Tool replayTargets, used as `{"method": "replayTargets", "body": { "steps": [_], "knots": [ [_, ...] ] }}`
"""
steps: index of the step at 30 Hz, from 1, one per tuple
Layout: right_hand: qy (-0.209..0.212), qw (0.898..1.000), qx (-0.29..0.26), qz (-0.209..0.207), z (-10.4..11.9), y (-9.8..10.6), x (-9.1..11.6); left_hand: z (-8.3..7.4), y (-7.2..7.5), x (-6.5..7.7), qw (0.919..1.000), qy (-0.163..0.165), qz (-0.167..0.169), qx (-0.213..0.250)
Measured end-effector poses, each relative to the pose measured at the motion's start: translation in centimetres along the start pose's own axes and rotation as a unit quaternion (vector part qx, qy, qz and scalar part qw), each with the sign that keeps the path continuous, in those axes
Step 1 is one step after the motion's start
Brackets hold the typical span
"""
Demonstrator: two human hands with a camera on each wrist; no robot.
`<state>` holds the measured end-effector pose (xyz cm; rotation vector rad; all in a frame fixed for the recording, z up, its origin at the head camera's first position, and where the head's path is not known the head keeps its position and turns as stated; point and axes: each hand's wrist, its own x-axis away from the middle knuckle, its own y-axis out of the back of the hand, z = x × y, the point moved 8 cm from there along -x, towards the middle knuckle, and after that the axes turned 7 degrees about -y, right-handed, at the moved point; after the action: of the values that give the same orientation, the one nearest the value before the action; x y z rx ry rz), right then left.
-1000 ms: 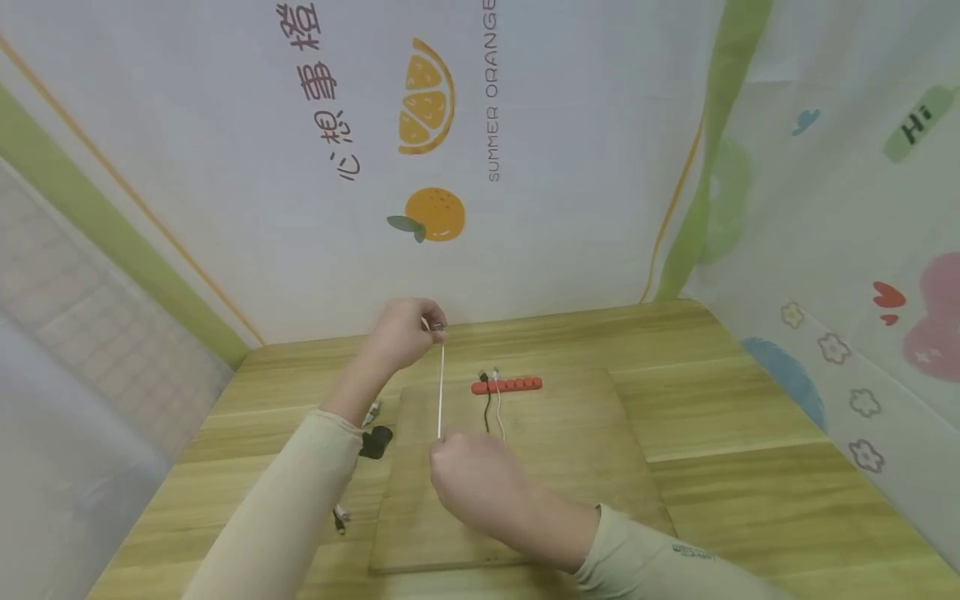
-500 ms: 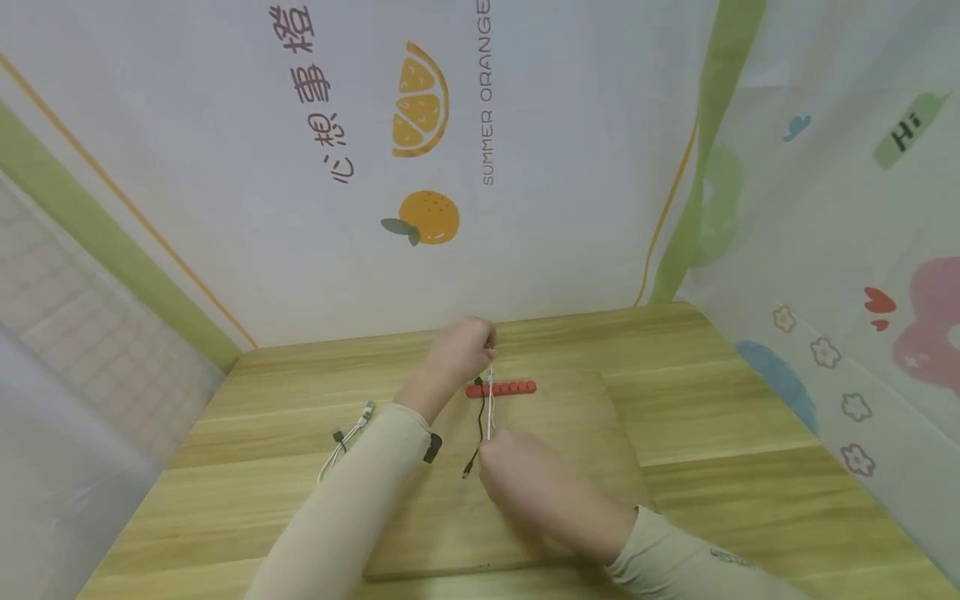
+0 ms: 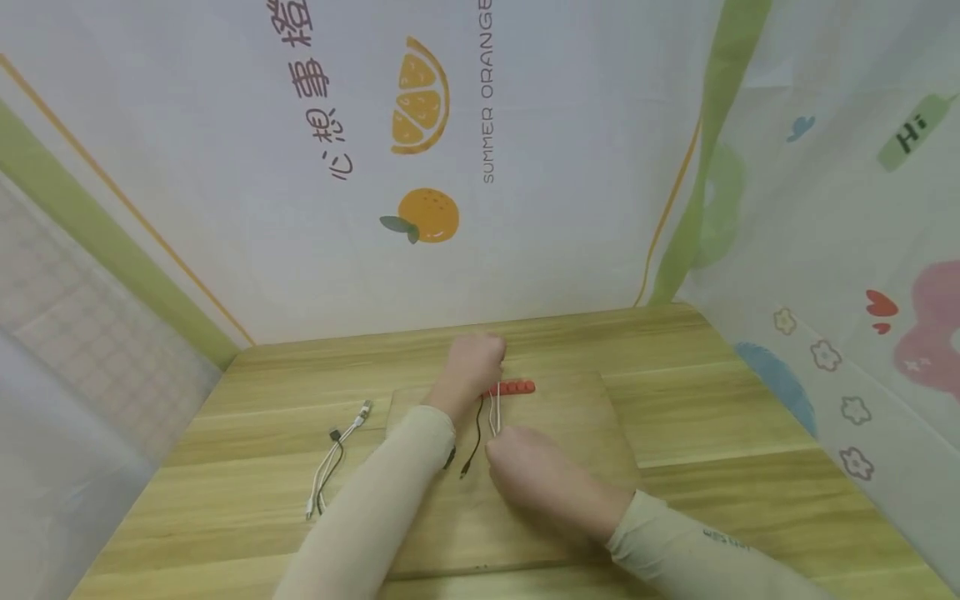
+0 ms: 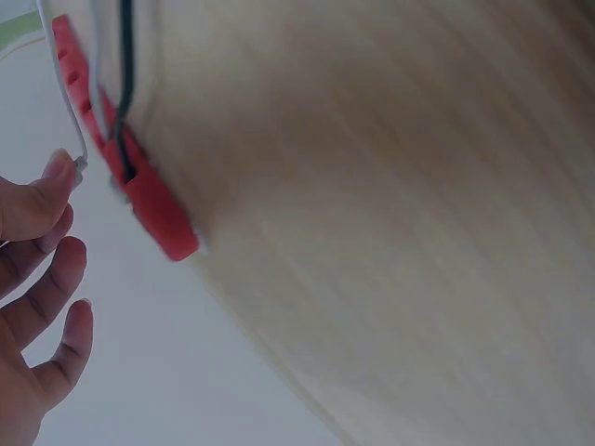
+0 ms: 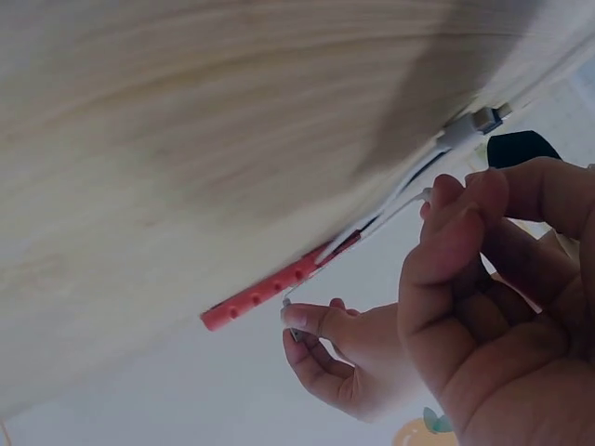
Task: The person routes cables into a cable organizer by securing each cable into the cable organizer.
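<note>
A red cable organizer strip (image 3: 519,387) with a row of slots lies near the far edge of the wooden board. A black cable (image 3: 478,433) and a white cable (image 4: 96,74) sit in slots toward its left end. My left hand (image 3: 474,367) pinches one connector of another white cable (image 4: 63,88) between thumb and fingertip, just beyond the strip. Nearer to me, my right hand (image 3: 528,462) pinches the other end of that cable, as the right wrist view shows. The cable (image 3: 498,407) runs fairly straight between both hands, beside the seated white cable.
The wooden board (image 3: 450,533) lies on a wood-grain table (image 3: 720,400). Left of it rests a bundle of white and black cables (image 3: 330,458). A small black object (image 3: 450,457) shows partly behind the left sleeve. A printed curtain (image 3: 555,167) hangs behind the table.
Both hands have moved right with the white cable, and the left hand has come down from left of the red strip to it. The cable bundle at left is now uncovered.
</note>
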<state>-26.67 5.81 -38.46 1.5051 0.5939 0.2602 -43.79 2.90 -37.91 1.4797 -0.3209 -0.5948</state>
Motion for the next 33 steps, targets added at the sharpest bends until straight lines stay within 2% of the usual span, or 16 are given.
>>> {"method": "replayTargets", "body": {
  "steps": [5,12,19,26,33],
  "knots": [
    [-0.003,0.999,-0.022,0.028,-0.2,-0.7,-0.5,0.1,-0.4,0.0,0.9999,0.003,0.004,-0.012],
    [0.002,0.999,-0.017,0.051,-0.4,-1.2,-0.5,-0.3,-0.6,-0.1,0.9993,0.011,0.025,-0.026],
    [-0.001,0.998,-0.02,0.054,-0.5,-1.3,-0.6,-0.8,-0.7,-0.3,0.9986,0.01,0.034,-0.039],
    [0.001,0.998,-0.04,0.051,-0.6,-1.6,-0.5,-0.8,-0.8,-0.4,0.998,0.021,0.052,-0.028],
    [-0.006,0.997,-0.043,0.058,-0.6,-2.0,-0.4,-1.0,-1.0,-0.4,0.9986,0.017,0.042,-0.027]
  ]
}}
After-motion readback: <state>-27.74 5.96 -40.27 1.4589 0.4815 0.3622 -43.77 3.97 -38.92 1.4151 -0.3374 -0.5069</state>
